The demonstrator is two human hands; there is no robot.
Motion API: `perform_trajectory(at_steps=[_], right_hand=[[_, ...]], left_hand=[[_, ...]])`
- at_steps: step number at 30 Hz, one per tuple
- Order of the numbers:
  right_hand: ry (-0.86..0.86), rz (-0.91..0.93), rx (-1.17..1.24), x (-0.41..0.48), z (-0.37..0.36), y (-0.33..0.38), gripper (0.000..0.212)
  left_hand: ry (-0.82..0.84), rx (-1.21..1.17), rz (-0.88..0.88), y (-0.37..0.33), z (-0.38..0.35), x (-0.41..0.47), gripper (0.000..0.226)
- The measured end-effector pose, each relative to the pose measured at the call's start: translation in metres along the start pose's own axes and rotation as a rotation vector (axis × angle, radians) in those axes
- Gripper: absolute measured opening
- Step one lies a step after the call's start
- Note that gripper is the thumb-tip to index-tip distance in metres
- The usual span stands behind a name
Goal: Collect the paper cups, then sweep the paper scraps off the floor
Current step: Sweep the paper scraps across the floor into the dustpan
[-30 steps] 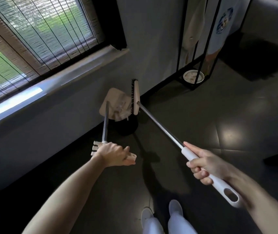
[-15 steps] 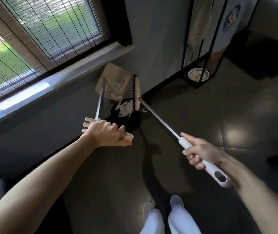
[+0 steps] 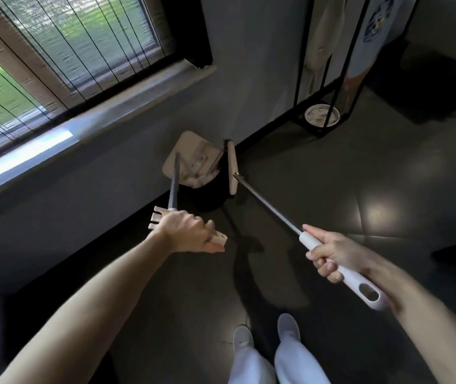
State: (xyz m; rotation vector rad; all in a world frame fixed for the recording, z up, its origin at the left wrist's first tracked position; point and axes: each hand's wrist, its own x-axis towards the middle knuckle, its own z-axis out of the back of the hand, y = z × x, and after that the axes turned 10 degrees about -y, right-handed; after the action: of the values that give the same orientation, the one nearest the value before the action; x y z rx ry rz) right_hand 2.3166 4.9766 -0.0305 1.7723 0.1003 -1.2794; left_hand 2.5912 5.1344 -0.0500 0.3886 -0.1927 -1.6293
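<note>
Head view, looking down at a dark tiled floor (image 3: 332,167) below a window sill (image 3: 55,139). Left hand (image 3: 186,231): fingers curled round the toothed top of the dustpan handle (image 3: 173,184). The beige dustpan (image 3: 185,153) is raised and tilted, its mouth over a black bin (image 3: 213,196) against the wall. White paper scraps (image 3: 199,180) lie at the dustpan's lower edge, at the bin's rim. Right hand (image 3: 332,253): fingers wrapped round the white grip of the broom (image 3: 265,205). The broom head (image 3: 232,167) stands upright just beside the dustpan mouth. A black metal rack (image 3: 301,65) stands at upper right, with a round white dish (image 3: 322,115) at its base.
</note>
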Motion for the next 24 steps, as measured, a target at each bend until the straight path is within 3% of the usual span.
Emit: perform_trajectory(at_steps=[6,11,15,18,21,24], right_hand=[[-0.004,0.002,0.052,0.002,0.007,0.006,0.074],[0.004,0.041,0.109,0.003,0.017,0.02,0.074],[0.013,0.075,0.135,-0.004,0.019,0.026,0.073],[-0.012,0.091,0.181,-0.019,0.018,0.022,0.07],[-0.058,0.105,0.233,-0.038,0.01,0.007,0.07],[-0.103,0.109,0.305,-0.06,-0.002,-0.019,0.07]], left_hand=[[-0.054,0.093,0.048,0.015,0.039,0.0,0.09],[-0.118,0.078,0.193,0.024,0.087,0.004,0.076],[-0.249,-0.337,0.585,0.033,0.142,0.017,0.084],[-0.529,-0.644,0.85,0.065,0.177,0.027,0.061],[-0.69,-0.849,0.943,0.091,0.189,0.023,0.069],[-0.673,-1.175,0.916,0.085,0.166,0.018,0.054]])
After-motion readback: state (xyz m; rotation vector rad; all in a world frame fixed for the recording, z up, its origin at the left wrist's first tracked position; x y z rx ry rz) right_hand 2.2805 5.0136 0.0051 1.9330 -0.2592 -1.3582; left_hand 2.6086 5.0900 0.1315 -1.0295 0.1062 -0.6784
